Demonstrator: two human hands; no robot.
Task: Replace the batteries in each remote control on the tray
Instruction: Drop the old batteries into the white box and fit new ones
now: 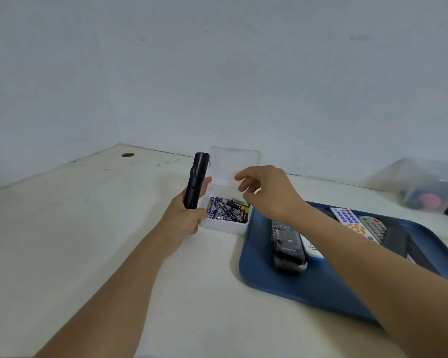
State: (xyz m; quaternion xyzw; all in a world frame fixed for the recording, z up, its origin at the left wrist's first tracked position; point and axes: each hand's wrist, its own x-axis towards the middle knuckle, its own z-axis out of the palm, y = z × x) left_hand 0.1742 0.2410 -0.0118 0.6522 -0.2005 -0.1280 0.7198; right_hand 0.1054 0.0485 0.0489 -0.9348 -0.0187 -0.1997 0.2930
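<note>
Right hand [267, 192] above batteries [226, 209], fingers loose

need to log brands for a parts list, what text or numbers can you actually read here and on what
"TNTP", or close to it, seen upside down: pale letters on the black plastic-wrapped remote control lying on the blue plastic tray.
Blue and yellow batteries in the white plastic box: label print too small and blurred to read.
White remote control with blue buttons and grey remote control: button markings unreadable.
Slim black remote control held in the left hand: no text visible.
</note>
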